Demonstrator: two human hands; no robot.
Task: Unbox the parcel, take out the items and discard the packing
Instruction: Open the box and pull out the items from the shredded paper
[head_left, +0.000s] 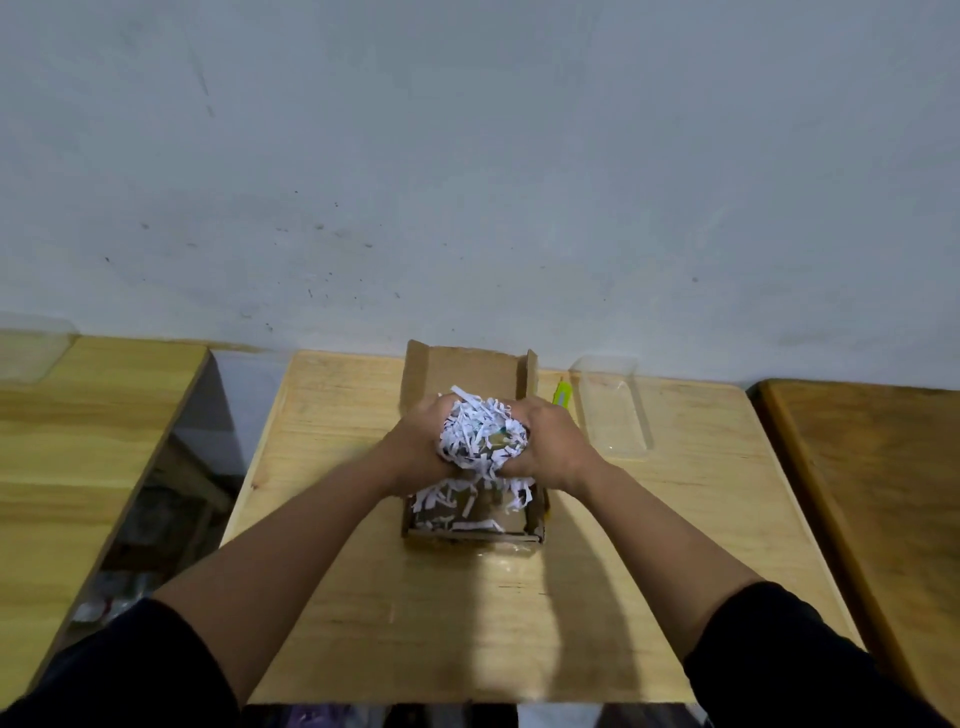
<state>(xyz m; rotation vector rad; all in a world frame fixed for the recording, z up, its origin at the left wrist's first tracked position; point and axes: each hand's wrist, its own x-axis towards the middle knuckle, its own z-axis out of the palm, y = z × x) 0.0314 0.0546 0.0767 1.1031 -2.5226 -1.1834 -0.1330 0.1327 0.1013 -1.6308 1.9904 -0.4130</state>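
Observation:
An open brown cardboard box (470, 366) sits on the middle wooden table (649, 545), its lid flap standing toward the wall. Both my hands hold one clump of white shredded paper (480, 434) just above the box. My left hand (415, 441) presses it from the left and my right hand (553, 441) from the right. Something greenish shows inside the clump, too hidden to identify. More shreds (447, 493) lie in the near part of the box.
A clear plastic tray (613, 410) lies right of the box, with a yellow-green utility knife (562, 393) between them. Wooden tables stand left (78, 441) and right (883, 467), separated by gaps. A grey wall runs behind.

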